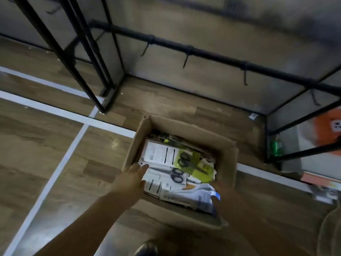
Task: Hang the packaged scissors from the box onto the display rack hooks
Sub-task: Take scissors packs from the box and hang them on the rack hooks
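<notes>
Head view: left hand (135,175) open at box (186,126) centre-frame, touching packaged scissors (162,154) w/ long axis running right; right hand (224,193) prob. gripping a pack, blurred.

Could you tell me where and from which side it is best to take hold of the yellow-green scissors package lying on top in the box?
Probably its far right edge. The yellow-green package lies flat and tilted on top of the pile in the cardboard box; that end looks free, while the scissors bulge at its middle. Pinch the flat card edge from above, coming from the right. The right hand is nearest; the left hand rests on white packages.
</notes>
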